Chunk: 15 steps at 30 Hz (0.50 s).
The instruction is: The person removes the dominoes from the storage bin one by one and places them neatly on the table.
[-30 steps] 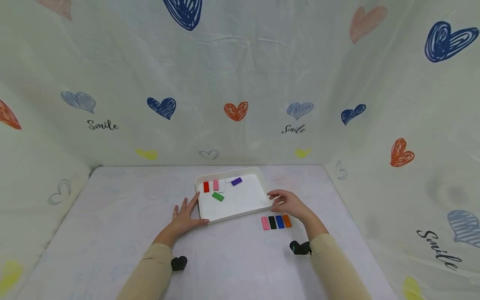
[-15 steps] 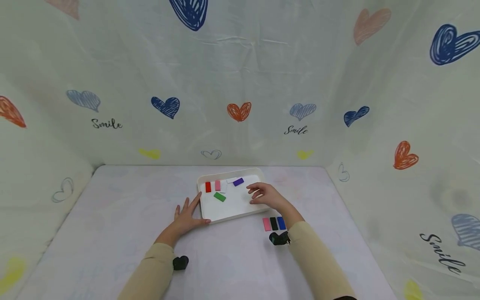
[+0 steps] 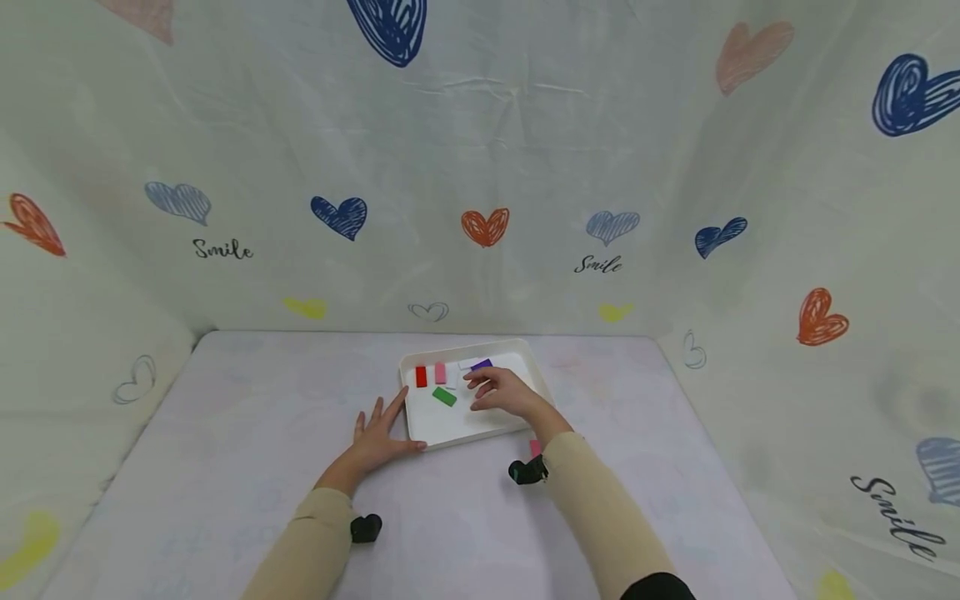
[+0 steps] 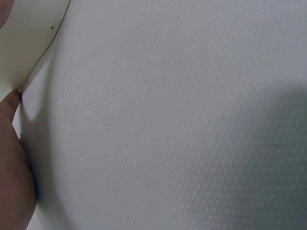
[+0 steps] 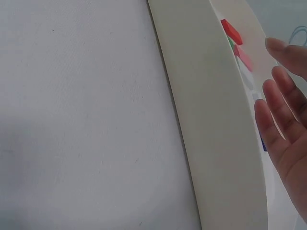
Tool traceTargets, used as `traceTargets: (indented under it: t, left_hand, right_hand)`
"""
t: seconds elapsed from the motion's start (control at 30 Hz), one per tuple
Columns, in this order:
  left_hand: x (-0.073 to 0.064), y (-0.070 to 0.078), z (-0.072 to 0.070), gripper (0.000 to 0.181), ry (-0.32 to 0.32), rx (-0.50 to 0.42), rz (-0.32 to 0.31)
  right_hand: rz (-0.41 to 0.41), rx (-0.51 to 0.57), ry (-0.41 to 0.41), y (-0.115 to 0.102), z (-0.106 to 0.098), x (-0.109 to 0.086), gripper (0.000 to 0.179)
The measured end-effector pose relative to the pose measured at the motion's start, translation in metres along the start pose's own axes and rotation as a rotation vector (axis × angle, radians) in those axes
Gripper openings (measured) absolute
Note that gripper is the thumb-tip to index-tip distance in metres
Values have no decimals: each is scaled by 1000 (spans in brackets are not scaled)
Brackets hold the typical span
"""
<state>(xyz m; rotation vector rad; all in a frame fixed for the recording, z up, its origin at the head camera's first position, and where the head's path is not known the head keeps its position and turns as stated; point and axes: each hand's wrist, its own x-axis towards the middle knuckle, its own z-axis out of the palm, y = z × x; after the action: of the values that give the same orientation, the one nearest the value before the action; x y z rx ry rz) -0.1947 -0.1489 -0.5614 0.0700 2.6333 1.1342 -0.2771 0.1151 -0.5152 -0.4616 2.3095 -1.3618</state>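
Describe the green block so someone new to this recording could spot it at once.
On the table, find the white tray that the left hand touches. Towards its left end, a red block and a pink block lie side by side. Just below them in the head view lies the green block, slanted, unlike those two, and the only green one there.

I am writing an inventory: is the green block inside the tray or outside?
Inside. In the head view, the green block lies on the floor of the white tray, within its rim.
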Motion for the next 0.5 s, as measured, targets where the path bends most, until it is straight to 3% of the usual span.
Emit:
traceTargets:
  t: [0.5]
  left_hand:
    - [-2, 1, 1, 111, 9, 11, -9]
  right_hand:
    - [98, -21, 130, 10, 23, 37, 49]
